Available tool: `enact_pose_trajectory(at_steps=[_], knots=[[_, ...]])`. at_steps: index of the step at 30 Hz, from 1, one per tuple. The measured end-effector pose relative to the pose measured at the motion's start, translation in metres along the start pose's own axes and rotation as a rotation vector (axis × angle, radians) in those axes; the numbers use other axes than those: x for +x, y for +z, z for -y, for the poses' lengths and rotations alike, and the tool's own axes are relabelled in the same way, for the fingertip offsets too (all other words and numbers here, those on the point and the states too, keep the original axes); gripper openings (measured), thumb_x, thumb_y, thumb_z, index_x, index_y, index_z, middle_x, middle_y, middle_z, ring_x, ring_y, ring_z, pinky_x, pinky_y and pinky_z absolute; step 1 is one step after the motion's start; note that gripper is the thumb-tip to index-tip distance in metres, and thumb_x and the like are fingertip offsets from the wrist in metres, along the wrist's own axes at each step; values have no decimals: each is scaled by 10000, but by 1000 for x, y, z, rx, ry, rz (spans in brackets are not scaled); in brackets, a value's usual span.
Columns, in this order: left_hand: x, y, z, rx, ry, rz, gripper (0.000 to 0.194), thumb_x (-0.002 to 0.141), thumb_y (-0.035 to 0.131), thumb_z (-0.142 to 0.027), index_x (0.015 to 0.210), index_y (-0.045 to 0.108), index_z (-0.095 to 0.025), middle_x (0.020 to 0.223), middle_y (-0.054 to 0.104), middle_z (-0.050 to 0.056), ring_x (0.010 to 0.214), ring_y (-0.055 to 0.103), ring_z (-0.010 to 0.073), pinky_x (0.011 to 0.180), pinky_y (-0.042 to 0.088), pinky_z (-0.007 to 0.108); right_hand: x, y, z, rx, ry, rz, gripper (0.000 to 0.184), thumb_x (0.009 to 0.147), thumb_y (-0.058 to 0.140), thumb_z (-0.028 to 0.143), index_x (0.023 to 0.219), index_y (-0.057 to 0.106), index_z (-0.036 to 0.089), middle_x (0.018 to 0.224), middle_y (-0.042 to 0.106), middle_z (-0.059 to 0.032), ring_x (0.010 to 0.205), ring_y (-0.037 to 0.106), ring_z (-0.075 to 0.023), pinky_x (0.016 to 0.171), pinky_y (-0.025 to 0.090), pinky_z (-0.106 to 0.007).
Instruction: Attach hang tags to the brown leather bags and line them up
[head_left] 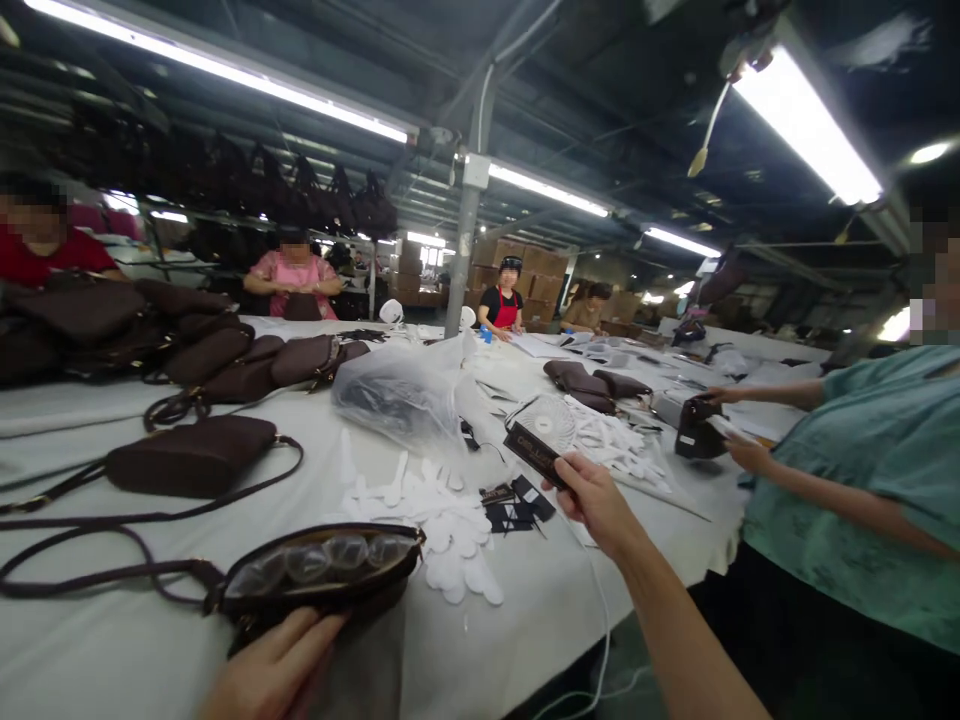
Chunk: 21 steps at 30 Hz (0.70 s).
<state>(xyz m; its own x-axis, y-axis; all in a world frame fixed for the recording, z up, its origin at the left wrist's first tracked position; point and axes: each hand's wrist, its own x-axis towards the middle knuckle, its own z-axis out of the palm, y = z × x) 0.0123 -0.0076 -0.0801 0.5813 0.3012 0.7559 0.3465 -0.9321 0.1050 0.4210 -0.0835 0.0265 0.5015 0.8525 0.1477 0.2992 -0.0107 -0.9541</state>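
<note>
My left hand point(279, 660) grips the near side of a dark brown handbag point(322, 590) at the table's front. The bag's top gapes, and clear air-filled plastic padding point(326, 558) shows inside. Its strap point(97, 590) trails off to the left. Out over the table, my right hand point(592, 495) pinches one end of a dark rectangular tag point(534, 455) with gold lettering. Below that tag lie several black tags point(517, 508) with cords. White paper-like cut-outs point(442, 530) are heaped between the bag and those tags.
Another brown handbag point(195, 455) and a pile of bags point(97, 330) occupy the left. A clear plastic bag point(405, 390), a white fan point(546, 422) and white strips point(622, 445) lie mid-table. At right, a person in a green top point(855, 480) handles a dark bag point(699, 428). Other people sit beyond.
</note>
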Motion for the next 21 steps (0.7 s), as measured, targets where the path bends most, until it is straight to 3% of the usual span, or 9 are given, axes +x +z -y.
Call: enact_pose_trajectory(at_steps=[3,7,9,11,12,14,16,19,21], knots=[[29,-4,-22,-219,-149,46,313,910,491,-203,1167,662,-251,1062,719,59,946,695,161,835,546,183,-40,31,26,262,86,145,481,719,666,619,844,450,208,623,626,18,357,327,-31,369,133,-179],[44,-17,-31,-751,-486,134,291,874,521,-175,1107,686,-235,1179,660,88,1018,652,191,879,533,285,-83,64,46,142,102,342,498,729,662,643,880,469,209,594,640,5,357,389,-50,365,171,-171],[39,-21,-34,-1149,-673,82,493,783,622,-158,1259,592,-282,1370,534,94,1031,640,203,779,537,269,-98,76,51,21,52,433,487,750,630,660,868,488,209,603,646,-6,384,440,-74,375,246,-186],[33,-23,-40,-1565,-781,50,798,677,723,-165,1394,434,-362,1494,387,105,986,653,213,609,492,212,-110,87,54,-92,-28,498,451,788,594,649,843,515,208,622,643,-8,424,488,-94,411,336,-209],[30,-24,-44,-1746,-817,37,863,655,757,-194,1416,393,-377,1505,363,117,932,661,202,545,447,187,-115,92,56,-141,-67,519,432,808,575,638,831,527,209,632,640,-6,441,507,-102,433,371,-220],[26,-25,-51,-1993,-905,-50,774,685,782,-269,1382,451,-326,1405,462,134,762,641,121,478,354,153,-123,101,57,-234,-131,556,404,841,541,617,811,539,214,637,635,-2,458,533,-113,462,407,-232],[23,-27,-54,-2079,-1001,-203,574,736,778,-297,1267,570,-237,1141,601,91,625,547,40,464,298,138,-127,106,55,-322,-174,601,382,868,513,595,800,543,220,644,638,0,470,550,-119,480,422,-234],[16,-31,-49,-2039,-1045,-333,376,730,798,-287,1059,669,-160,738,554,-17,510,419,14,446,242,144,-124,106,43,-434,-193,683,355,907,468,559,806,553,230,675,657,0,493,572,-125,508,444,-236],[9,-33,-44,-1919,-1030,-334,292,743,779,-309,956,684,-134,666,540,-20,483,395,23,434,207,159,-121,107,32,-516,-218,690,333,898,487,541,797,580,238,686,674,-12,561,616,-157,553,478,-256]])
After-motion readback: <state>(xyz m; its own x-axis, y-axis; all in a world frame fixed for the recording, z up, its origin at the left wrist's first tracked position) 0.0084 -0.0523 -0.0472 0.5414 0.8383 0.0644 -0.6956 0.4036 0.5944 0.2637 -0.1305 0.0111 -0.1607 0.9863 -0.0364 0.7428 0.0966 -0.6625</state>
